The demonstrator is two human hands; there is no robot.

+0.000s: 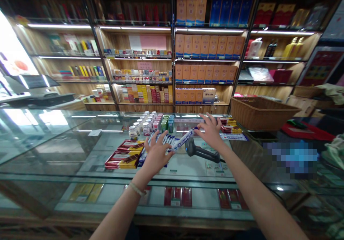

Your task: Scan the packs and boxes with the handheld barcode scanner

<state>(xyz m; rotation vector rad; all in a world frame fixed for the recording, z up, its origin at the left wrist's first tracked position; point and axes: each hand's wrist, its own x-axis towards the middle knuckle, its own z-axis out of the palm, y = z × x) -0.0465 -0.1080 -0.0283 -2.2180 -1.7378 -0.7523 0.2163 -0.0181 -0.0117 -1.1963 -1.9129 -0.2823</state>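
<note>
A slim purple-and-white wrapped candy bar (184,140) is stretched between both hands above the glass counter. My left hand (156,149) pinches its near left end, the other fingers spread. At the far right end my right hand (211,129) grips it between thumb and finger. Just below the bar lies a black handheld barcode scanner (202,153), its head close under the wrapper. Partly behind my left hand is a row of similar blue-and-white bars (168,139). Left of these lie red-and-yellow chocolate packets (126,154).
Small white-lidded bottles (133,132) and green containers (164,124) stand in rows behind the bars. More red-and-yellow packets (230,126) lie at right, before a wicker basket (264,111). Shelves of orange boxes (205,74) line the back wall. A monitor (34,81) stands far left.
</note>
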